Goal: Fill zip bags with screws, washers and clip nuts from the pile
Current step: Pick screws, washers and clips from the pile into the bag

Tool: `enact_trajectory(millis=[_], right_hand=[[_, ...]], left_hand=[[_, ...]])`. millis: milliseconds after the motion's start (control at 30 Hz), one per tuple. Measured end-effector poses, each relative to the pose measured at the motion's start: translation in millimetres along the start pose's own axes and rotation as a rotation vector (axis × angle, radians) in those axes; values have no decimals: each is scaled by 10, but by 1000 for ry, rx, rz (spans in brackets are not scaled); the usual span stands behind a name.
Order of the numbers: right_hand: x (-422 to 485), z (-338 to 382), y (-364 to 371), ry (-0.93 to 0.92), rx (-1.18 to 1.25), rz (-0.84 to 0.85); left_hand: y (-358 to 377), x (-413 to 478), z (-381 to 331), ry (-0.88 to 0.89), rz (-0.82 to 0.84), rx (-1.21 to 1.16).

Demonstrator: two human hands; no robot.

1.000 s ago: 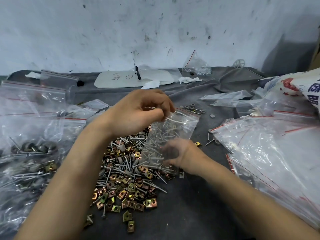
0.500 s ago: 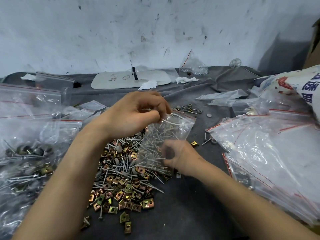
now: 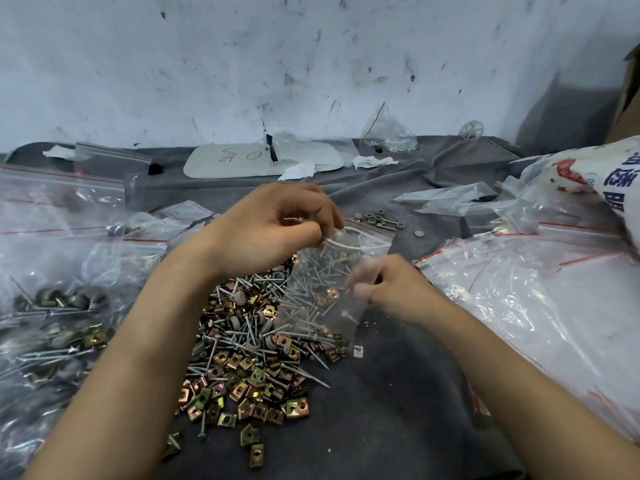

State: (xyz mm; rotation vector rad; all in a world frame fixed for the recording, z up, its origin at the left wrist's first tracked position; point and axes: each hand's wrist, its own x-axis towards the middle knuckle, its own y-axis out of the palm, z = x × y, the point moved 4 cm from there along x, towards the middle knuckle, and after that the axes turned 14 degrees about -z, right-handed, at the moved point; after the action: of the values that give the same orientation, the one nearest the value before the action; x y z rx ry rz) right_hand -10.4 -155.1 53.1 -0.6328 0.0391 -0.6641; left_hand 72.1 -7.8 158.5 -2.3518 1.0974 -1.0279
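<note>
My right hand (image 3: 391, 289) is blurred, its fingers (image 3: 363, 271) showing only dimly through the zip bag (image 3: 329, 271). My left hand (image 3: 273, 230) covers the bag's top corner, and the bag hides part of the pile (image 3: 242, 368).

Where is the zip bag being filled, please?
Head view, centre: the zip bag is over the pile, left hand pinching its mouth, right hand gripping its right side.

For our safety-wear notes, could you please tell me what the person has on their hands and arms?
Nothing is worn: the left hand and right hand are ungloved, with no ring seen, though the right is blurred. Both forearms are bare: no sleeve, watch or wristband.
</note>
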Motion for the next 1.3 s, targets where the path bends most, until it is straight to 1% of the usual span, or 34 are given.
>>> enact_trajectory(millis=[133, 233, 333, 400, 500, 567, 667, 800, 967, 1100, 1300], right_hand=[[2, 117, -166, 106, 356, -52], [-9, 177, -221, 180, 565, -37], [-14, 244, -300, 174, 732, -51], [-18, 298, -366, 119, 803, -79], [-32, 388, -450, 39, 845, -144], [-54, 445, -492, -9, 850, -182], [-102, 532, -530, -70, 838, -180], [-132, 592, -540, -90, 864, -172], [-165, 623, -547, -127, 751, -223], [-177, 642, -550, -164, 693, -248], [-173, 620, -563, -182, 621, -284]], left_hand=[[8, -4, -12, -9, 5, -2], [11, -7, -9, -6, 17, -2], [24, -14, 8, -3, 12, 1], [32, -10, 18, 8, -6, 4], [36, 1, 27, 8, -49, -31], [42, 11, 26, 36, -78, -3], [85, 21, -17, 76, -101, 31], [127, 22, -60, 98, -104, 49], [109, 21, -69, 87, -63, 21], [111, 22, -58, 128, -20, 55], [81, 17, -27, 124, -15, 39]])
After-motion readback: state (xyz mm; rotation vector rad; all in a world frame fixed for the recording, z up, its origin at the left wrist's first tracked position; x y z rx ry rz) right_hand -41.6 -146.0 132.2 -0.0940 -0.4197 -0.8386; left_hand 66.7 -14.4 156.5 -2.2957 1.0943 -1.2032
